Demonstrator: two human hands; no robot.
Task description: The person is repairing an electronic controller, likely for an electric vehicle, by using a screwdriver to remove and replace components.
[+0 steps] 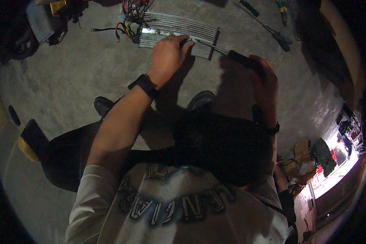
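A ribbed silver metal case [179, 20] lies on the floor ahead of me, with a bundle of coloured wires [131, 14] at its left end. My left hand [166, 55] rests at the near side of the case, its thumb and forefinger curled together at the middle; whatever is between them is too small to make out. My right hand [264, 77] grips the dark handle of a screwdriver [240, 59]. Its shaft slants left across the case, and the tip is close to my left fingertips.
Long-shafted screwdrivers [282, 40] and yellow-and-green-handled pliers [281, 6] lie on the floor at the upper right. Metal equipment with a grey panel [40, 22] stands upper left. My shoes [201, 99] are between me and the case. Wrapped packages [303, 156] sit near a bright light at right.
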